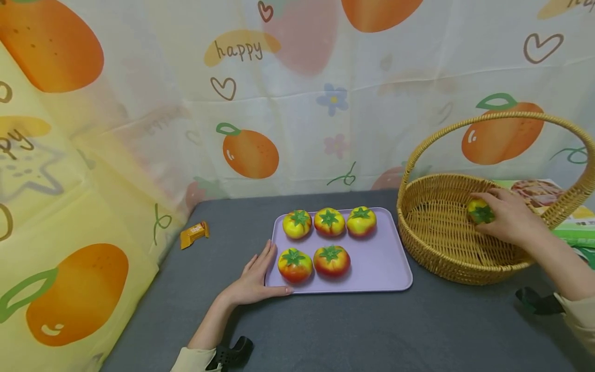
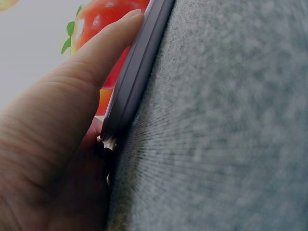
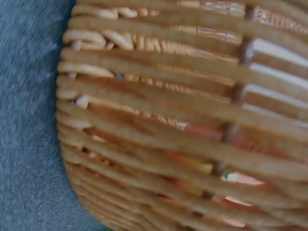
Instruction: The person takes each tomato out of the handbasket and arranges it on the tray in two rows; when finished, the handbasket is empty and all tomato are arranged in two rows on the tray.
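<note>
Inside the wicker basket (image 1: pixel 437 248), my right hand (image 1: pixel 511 219) grips a yellow-and-green tomato (image 1: pixel 479 211) from its right side. Fingers of my left hand (image 1: pixel 253 281) lie straight along the left edge of the lilac tray (image 1: pixel 372 268), and its thumb rests on the front rim; the left wrist view shows the thumb (image 2: pixel 91 67) over that rim. Three tomatoes (image 1: pixel 329 222) line the tray's back row, and two redder ones (image 1: pixel 332 261) sit in front at left. In the right wrist view, the basket's woven wall (image 3: pixel 144 120) hides the hand; red and yellow patches show through gaps.
The basket's tall handle (image 1: pixel 492 116) arches over it. Behind its right side lie printed green-and-white packages (image 1: pixel 576 230). A small orange-wrapped packet (image 1: pixel 194 234) rests on the grey table (image 1: pixel 372 330) at left. A fruit-print cloth (image 1: pixel 288 113) hangs along the back and left.
</note>
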Action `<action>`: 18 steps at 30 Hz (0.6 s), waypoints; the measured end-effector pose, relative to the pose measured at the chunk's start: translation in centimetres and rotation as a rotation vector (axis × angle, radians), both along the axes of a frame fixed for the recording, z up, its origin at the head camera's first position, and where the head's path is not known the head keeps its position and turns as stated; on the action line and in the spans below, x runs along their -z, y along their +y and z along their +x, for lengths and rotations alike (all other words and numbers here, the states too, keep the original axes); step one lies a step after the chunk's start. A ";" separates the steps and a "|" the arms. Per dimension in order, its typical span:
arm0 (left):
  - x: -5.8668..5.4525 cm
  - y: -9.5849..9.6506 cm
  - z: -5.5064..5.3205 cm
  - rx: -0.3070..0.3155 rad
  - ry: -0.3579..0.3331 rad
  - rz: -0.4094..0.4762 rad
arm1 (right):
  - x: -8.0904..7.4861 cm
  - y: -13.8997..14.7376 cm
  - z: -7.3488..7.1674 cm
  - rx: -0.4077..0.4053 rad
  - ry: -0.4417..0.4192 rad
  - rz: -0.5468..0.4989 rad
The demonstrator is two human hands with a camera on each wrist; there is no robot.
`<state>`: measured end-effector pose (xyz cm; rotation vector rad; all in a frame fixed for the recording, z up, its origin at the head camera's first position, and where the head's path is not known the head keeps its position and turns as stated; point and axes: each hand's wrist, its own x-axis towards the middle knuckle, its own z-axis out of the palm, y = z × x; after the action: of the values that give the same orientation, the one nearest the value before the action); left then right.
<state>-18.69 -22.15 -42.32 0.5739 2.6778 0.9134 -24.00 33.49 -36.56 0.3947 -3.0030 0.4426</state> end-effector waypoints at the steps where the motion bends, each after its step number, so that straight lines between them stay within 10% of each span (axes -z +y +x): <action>1: 0.0 0.0 0.0 0.001 0.001 0.000 | 0.0 0.1 -0.1 -0.003 -0.011 0.006; 18: 0.0 0.1 0.1 0.002 0.004 0.005 | 0.5 0.8 -0.6 -0.020 -0.044 0.012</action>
<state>-18.59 -22.07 -42.28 0.5797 2.6786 0.9196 -24.65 34.25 -37.11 0.4219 -3.0478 0.4409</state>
